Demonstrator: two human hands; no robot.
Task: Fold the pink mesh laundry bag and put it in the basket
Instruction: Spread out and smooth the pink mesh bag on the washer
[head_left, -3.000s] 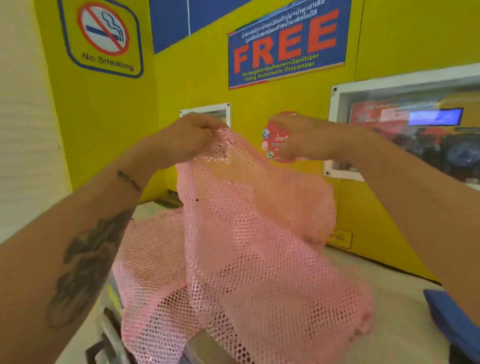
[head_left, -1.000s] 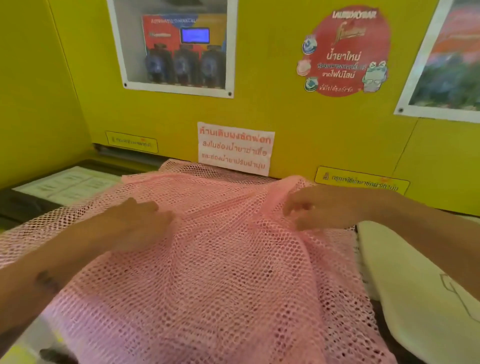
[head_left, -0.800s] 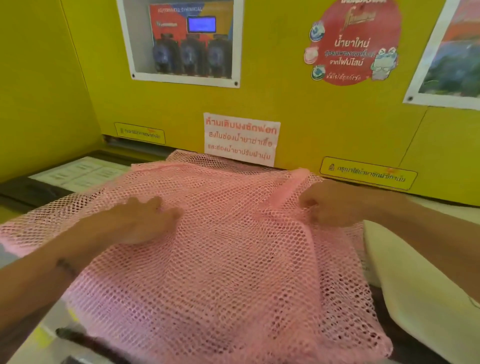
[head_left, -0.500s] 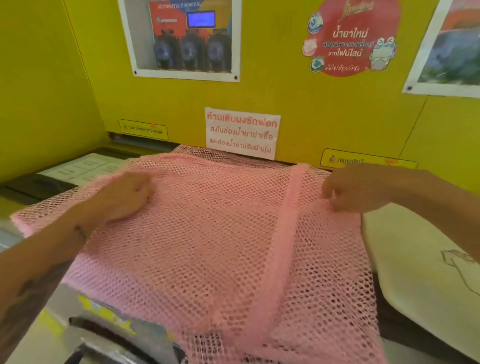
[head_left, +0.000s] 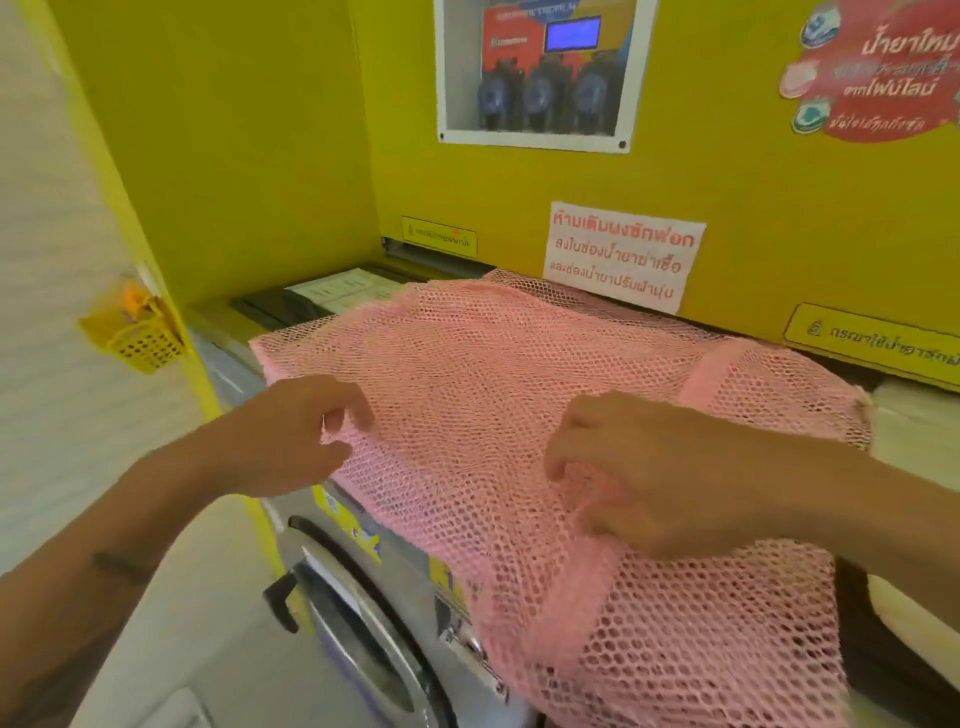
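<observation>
The pink mesh laundry bag (head_left: 498, 374) lies spread over the top of a washing machine (head_left: 363, 597), its near part hanging down over the machine's front. My left hand (head_left: 291, 436) pinches the bag's left edge between thumb and fingers. My right hand (head_left: 654, 478) sits on the bag near the front edge, its curled fingers gathering the mesh. A denser pink band (head_left: 706, 374) runs across the bag at the right. No basket for the bag is in view.
A yellow wall (head_left: 727, 182) with a white notice (head_left: 621, 257) and a dispenser window (head_left: 540, 73) stands right behind the machine. A small yellow perforated holder (head_left: 132, 332) hangs on the left panel. A white surface (head_left: 914, 415) lies at the right.
Both hands have slid back from the far part of the bag toward its near edge. The view has swung left and down, showing the machine's door.
</observation>
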